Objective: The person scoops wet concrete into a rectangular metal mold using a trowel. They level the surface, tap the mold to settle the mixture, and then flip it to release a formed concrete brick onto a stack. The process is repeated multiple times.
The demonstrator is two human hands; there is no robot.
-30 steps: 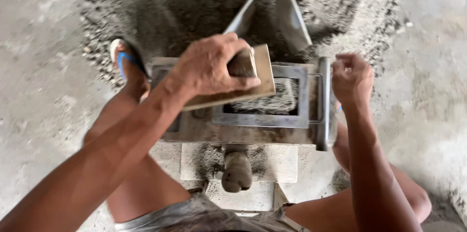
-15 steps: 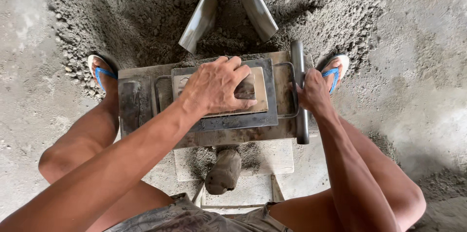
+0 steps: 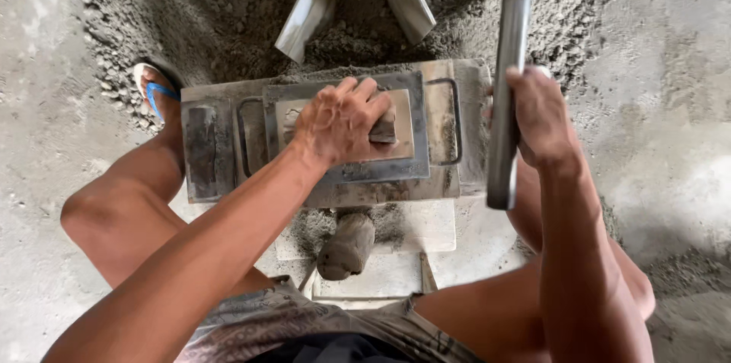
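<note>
Raised since half a second ago, the one grey lever bar [image 3: 506, 89] now stands on end, long axis near-far, clenched mid-length in the right hand [image 3: 537, 116]. One metal mould [image 3: 335, 138] lies crosswise; the left hand [image 3: 339, 121] presses flat, fingers curled over its one wooden block [image 3: 396, 123].
</note>
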